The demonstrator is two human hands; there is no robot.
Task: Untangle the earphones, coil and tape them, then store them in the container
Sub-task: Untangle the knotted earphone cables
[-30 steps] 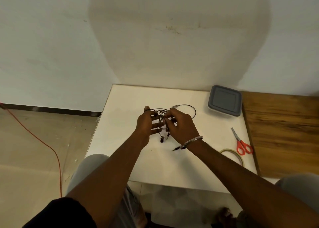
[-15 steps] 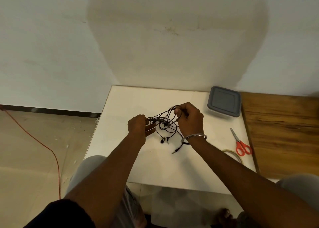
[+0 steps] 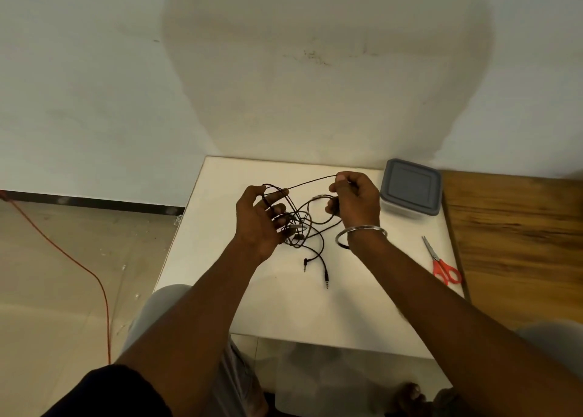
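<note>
The left grip is a bare hand raised over the middle of the white surface, back toward the camera. Its fingers are spread and fairly straight. Loops of the black earphones are draped over the thumb and threaded between those fingers, so the hand carries the cord without clenching it.

The right grip is level with it, a short way to the right. Its thumb and forefinger pinch 1 strand at the top, and the lower fingers are curled in around another loop. The pinched strand runs taut from there across to the left thumb. Below that line the rest of the cord hangs between the 2 hands in a loose knot. 2 plugs trail down toward the surface on the near side. Whether they touch it cannot be told.

A metal bangle sits on the right wrist. The container, clear with a grey lid on, stands at the far right corner of the surface, just beside the right grip but not touching it. Red-handled scissors lie closed near the right edge, next to a wooden top. An orange cable runs across the floor on the left.
</note>
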